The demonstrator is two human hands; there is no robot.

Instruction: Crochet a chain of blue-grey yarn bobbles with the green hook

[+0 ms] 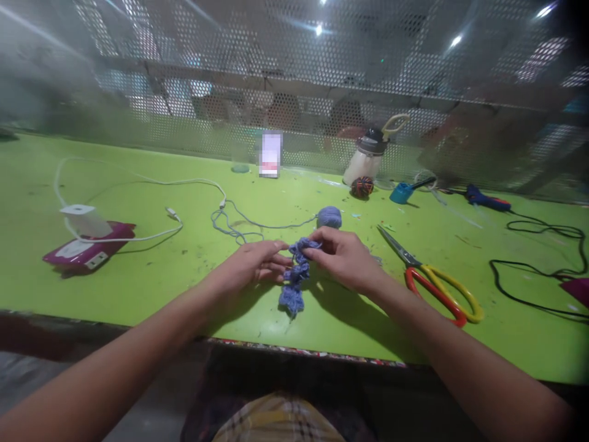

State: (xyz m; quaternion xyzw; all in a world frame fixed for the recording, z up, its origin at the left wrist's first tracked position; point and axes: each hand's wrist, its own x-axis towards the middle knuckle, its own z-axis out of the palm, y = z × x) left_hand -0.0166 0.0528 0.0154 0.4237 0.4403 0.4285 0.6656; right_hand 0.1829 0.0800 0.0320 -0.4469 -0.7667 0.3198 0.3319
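a: item one?
b: crochet piece (294, 279), blue-purple, ruffled. it lies on the green table (138, 282) near the front edge, between both hands, with its lower end resting on the surface.

a: left hand (255, 265)?
b: palm down, fingers half curled, tips closed on the middle of the piece from the left.

a: right hand (345, 258)?
b: thumb and fingers pinched shut on the top end of the piece. whether it also holds a hook, cannot tell.

a: yarn?
b: yarn ball (329, 217), same colour, just behind the right hand. a strand (248, 226) runs left from it and loops on the table.

a: tools?
b: scissors (432, 279), red and yellow handles, blades slightly apart, lying to the right of the right hand and apart from it.

a: remainder?
b: charger (87, 245), white on a magenta base, far left, with a white cable (151, 181) curving behind it. bottle (368, 159) at the back by the mesh screen (184, 92), small multicolour ball (362, 186) just in front of it. black cable (543, 252) coiled at the far right.
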